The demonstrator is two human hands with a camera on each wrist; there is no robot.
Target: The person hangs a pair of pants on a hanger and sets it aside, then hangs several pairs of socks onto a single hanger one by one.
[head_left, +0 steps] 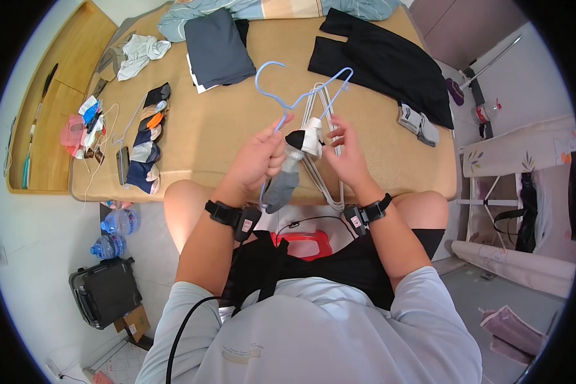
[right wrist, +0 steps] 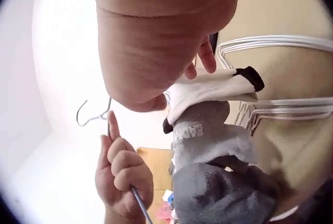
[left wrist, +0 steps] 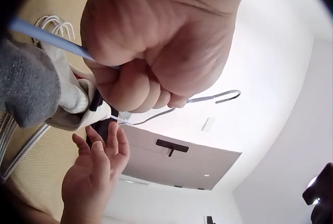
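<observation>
The left hand [head_left: 260, 157] grips one side of a light blue hanger [head_left: 290, 107] with curled fingers, its hook pointing away from the body. A white sock with black parts [head_left: 312, 139] and grey socks [head_left: 281, 191] hang on the hanger between the hands. Beside the white sock is the right hand [head_left: 347, 150], its fingers loosely bent and apart; in the left wrist view the right hand [left wrist: 93, 177] shows spread fingers close to the sock's edge. Whether a fingertip touches it is hard to tell. The right wrist view shows the grey sock [right wrist: 200, 135] with pale lettering.
Several white wire hangers [head_left: 317, 182] lie on the bed [head_left: 205, 141] beneath the socks. To the left are a row of socks [head_left: 148, 144], a phone [head_left: 122, 168] and cables. Folded dark clothing [head_left: 217, 48] and black trousers [head_left: 390, 64] lie farther back, with grey socks [head_left: 418, 125] at right.
</observation>
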